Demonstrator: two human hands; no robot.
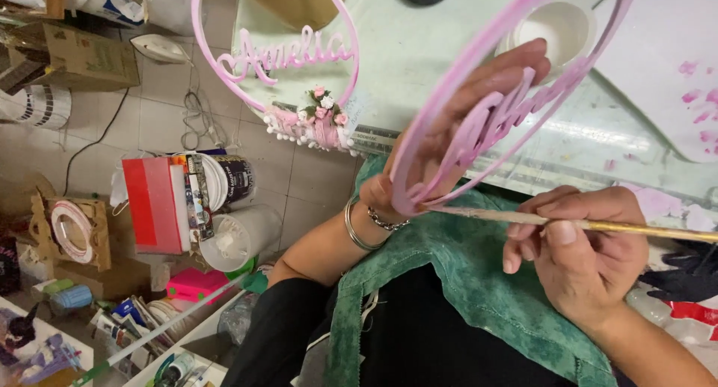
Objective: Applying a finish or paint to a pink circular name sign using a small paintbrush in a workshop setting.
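Pink hoop (479,65) with cut-out script, left hand (456,133) gripping

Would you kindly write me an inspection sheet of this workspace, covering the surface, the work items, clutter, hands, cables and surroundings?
Surface: pale green table, pink paint smears on white sheet at its right.
Job's things: pink ring with cut-out script held up tilted; thin brush with its tip at the ring's lower rim.
Clutter: second pink ring with small flowers at the table edge; white dish behind.
Grippers: left hand grips the ring from behind, bangles on the wrist; right hand pinches the brush.
Cables: loose cord on the tiled floor.
Surroundings: red and white box, paint tubs, cardboard box crowd the floor.
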